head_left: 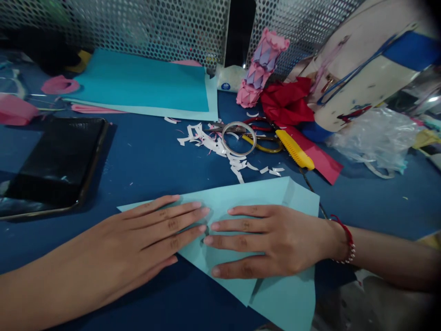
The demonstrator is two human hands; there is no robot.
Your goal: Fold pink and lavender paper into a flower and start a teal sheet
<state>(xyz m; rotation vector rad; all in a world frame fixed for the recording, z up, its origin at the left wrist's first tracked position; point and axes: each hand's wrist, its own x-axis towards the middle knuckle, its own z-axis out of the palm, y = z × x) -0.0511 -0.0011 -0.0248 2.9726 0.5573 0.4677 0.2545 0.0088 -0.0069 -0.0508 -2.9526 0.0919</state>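
Note:
A light blue sheet of paper [285, 299] lies folded on the dark blue table, with a fold edge near its lower right part. My left hand [138, 243] rests flat over the left part of the paper, fingers stretched toward the right. On the paper's middle, my right hand [268, 239] lies palm down with its fingers spread, a red beaded bracelet at the wrist. The fingertips of both hands almost meet. Neither hand grips anything.
A phone [58, 165] lies at the left. Behind are teal sheets [144, 82], white paper scraps [206, 138], a tape ring [224, 138], scissors [263, 148], a yellow cutter [294, 149], a pink paper column [257, 71], a plastic bag [375, 138] and a metal mesh [148, 27].

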